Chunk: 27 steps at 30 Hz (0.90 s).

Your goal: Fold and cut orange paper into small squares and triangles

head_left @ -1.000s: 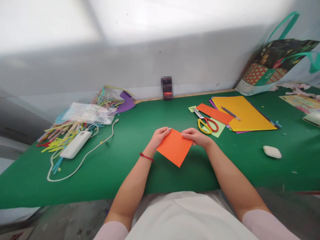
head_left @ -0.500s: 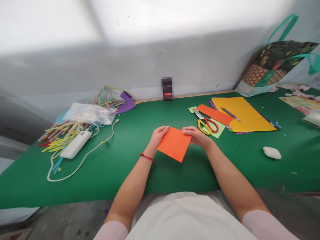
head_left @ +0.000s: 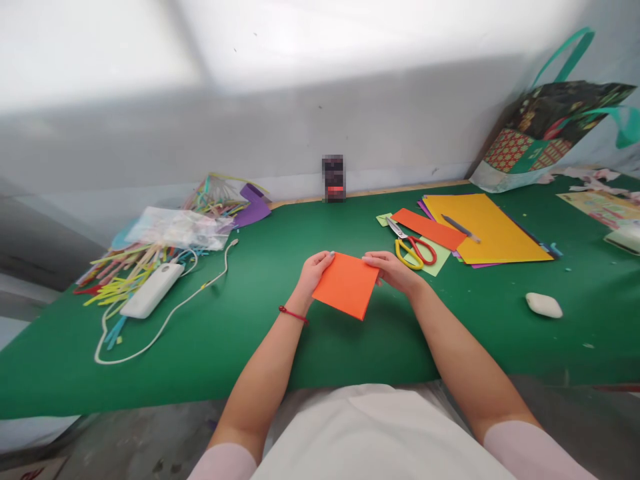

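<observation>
An orange, squarish piece of paper (head_left: 346, 287) is held between both hands, above the green table near its front edge. My left hand (head_left: 315, 275) pinches its left side, thumb on top. On the right side, my right hand (head_left: 391, 270) grips the upper corner with the thumb over the face; its other fingers are partly hidden behind the paper. Just beyond my right hand lie scissors (head_left: 410, 253) with one yellow and one red handle, blades pointing away. A strip of orange paper (head_left: 430, 229) and light green paper (head_left: 439, 259) lie around them.
Yellow sheets (head_left: 500, 230) with a pen (head_left: 457, 227) sit at the right, near a white case (head_left: 544, 305). A patterned bag (head_left: 540, 140) stands behind. At left are a white power bank (head_left: 153, 291), its cable and paper strips (head_left: 120, 280). A blurred phone-like object (head_left: 334, 179) leans on the wall.
Both hands and the orange paper have shifted very slightly left, and the paper's lower corner sits a little higher. The grips look the same.
</observation>
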### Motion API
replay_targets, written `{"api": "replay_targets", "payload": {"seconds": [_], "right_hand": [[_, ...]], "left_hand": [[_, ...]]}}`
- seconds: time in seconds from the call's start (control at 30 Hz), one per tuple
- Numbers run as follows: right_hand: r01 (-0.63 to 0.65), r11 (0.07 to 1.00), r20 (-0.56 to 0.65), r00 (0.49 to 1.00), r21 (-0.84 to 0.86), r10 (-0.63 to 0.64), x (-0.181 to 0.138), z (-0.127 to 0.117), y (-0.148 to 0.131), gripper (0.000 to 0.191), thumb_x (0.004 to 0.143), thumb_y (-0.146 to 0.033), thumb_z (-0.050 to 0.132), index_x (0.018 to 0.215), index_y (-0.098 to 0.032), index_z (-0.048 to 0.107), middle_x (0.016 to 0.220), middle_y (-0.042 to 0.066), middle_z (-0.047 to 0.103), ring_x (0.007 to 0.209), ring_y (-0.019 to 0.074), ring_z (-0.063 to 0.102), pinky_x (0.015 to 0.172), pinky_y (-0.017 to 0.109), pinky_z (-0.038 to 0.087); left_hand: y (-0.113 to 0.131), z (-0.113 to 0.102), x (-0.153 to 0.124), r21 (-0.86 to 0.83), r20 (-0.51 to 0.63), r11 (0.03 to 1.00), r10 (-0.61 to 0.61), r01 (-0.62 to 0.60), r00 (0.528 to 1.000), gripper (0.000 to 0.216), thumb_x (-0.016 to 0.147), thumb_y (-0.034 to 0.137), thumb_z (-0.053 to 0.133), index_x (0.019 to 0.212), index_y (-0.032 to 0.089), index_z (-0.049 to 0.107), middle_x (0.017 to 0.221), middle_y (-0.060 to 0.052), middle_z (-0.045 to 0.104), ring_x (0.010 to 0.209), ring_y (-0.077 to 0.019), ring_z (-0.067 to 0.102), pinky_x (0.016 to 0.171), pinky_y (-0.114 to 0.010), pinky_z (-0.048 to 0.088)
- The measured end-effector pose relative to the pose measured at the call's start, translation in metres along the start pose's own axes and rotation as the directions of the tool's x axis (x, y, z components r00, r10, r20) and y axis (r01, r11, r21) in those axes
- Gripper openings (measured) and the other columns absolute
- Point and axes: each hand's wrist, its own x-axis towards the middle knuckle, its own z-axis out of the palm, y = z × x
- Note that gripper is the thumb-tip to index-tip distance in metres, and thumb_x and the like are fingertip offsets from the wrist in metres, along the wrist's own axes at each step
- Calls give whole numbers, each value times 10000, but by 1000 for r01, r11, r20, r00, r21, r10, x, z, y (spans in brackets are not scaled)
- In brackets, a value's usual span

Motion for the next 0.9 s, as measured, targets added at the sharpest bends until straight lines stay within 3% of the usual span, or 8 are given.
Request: {"api": "replay_targets", "payload": {"seconds": [0.23,0.57,0.9], "right_hand": [[17,997,38,999,74,-19,1,-1,0,320,678,-410,676,575,-170,491,489,-47,493,377,58,449,362,186,315],[86,994,27,996,-61,-85,1,-3,3,435,648,-560,678,577,-174,493,365,-64,452,318,41,356,359,183,240],[66,998,13,998,-15,-66,1,-3,1,432,662,-541,679,545,-181,471,374,-73,432,309,45,349,361,195,267]], "left_hand": [[-2,-2,2,-7,-18,1000,5,-5,1000,369,592,466,733,635,166,521,558,40,494,473,-77,465,460,-199,342],[2,1,3,-49,-28,998,-35,34,999,390,545,466,760,619,163,525,551,38,502,481,-81,479,479,-207,363],[3,1,1,-40,-38,998,-48,47,998,384,540,459,760,617,165,526,550,36,507,485,-84,481,479,-204,367]]}}
